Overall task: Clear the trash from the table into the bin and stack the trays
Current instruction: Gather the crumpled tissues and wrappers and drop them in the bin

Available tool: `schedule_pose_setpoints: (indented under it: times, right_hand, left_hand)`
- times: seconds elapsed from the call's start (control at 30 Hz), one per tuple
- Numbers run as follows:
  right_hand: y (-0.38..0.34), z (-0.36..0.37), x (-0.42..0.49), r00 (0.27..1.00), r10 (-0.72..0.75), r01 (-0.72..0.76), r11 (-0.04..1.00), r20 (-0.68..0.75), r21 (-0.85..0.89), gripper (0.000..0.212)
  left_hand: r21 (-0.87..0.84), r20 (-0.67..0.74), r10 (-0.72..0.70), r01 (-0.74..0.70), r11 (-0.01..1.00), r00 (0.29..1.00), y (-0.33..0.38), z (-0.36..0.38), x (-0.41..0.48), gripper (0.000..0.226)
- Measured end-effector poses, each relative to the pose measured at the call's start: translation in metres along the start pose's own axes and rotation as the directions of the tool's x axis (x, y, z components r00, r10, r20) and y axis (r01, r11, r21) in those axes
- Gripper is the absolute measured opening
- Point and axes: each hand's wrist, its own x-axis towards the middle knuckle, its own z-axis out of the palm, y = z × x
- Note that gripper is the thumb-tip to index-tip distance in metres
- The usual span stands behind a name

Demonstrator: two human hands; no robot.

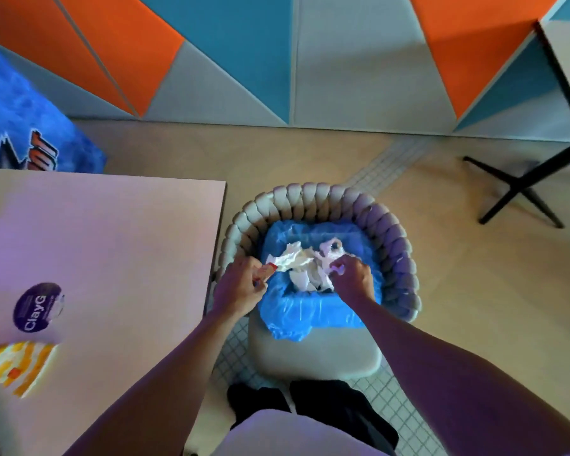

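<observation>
1. Pale clothing (277,432) and dark trouser legs (339,409) fill the bottom edge, and two bare forearms reach forward from there over the bin.
2. The bin (310,311), lined with a blue plastic bag, stands on the seat of a grey chair (313,357) with a braided backrest, just beside the right edge of the worktop (112,241).
3. The left hand (241,284) is at the bin's left rim, its fingers curled, pinching a small orange scrap (266,269) over the liner.
4. The right hand (351,278) is inside the bin's mouth, its fingers bent down onto the crumpled white paper (297,261). Whether it grips any of that paper cannot be told.
5. On the worktop's near left part lie a round purple lid (37,307) printed "ClayG" and, just beside it, a blurred yellow-and-white wrapper (20,366).
6. A blue printed pack (23,126) shows beyond the worktop's far edge, and black table legs (524,189) stand on the floor at the far right.
</observation>
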Motion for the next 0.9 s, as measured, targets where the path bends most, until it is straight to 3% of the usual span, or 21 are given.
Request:
schedule_pose_setpoints:
  times: [0.2,0.37,0.53,0.67,0.8,0.9]
  right_hand:
    - [0.029,-0.025,0.026,0.992,0.118,-0.111,0.983,-0.042,0.145,0.015]
    - [0.035,-0.037,0.052,0.988,0.14,-0.122,0.968,-0.069,0.221,0.014]
    - [0.043,-0.044,0.067,0.99,0.105,-0.084,0.975,-0.092,0.205,0.032]
    - [0.052,-0.044,0.065,0.994,0.089,-0.079,0.988,-0.069,0.136,0.046]
    - [0.05,-0.038,0.053,0.996,0.087,-0.086,0.991,-0.01,0.105,0.026]
    - [0.04,-0.03,0.039,0.995,0.063,-0.068,0.995,0.075,0.068,0.025]
  left_hand:
    - [0.012,0.086,0.066,-0.068,0.998,0.994,0.053,0.044,0.023,0.03]
    - [0.039,0.104,0.14,-0.144,0.989,0.985,0.08,0.066,0.039,0.034]
    - [-0.004,0.077,0.162,-0.163,0.987,0.984,0.085,0.069,0.036,0.042]
    - [-0.017,0.072,0.079,-0.078,0.997,0.994,0.063,0.063,0.014,0.038]
    - [-0.037,0.076,-0.058,0.061,0.997,0.995,0.037,0.055,-0.018,0.032]
    - [-0.059,0.072,-0.126,0.13,0.99,0.989,0.026,0.046,-0.039,0.028]
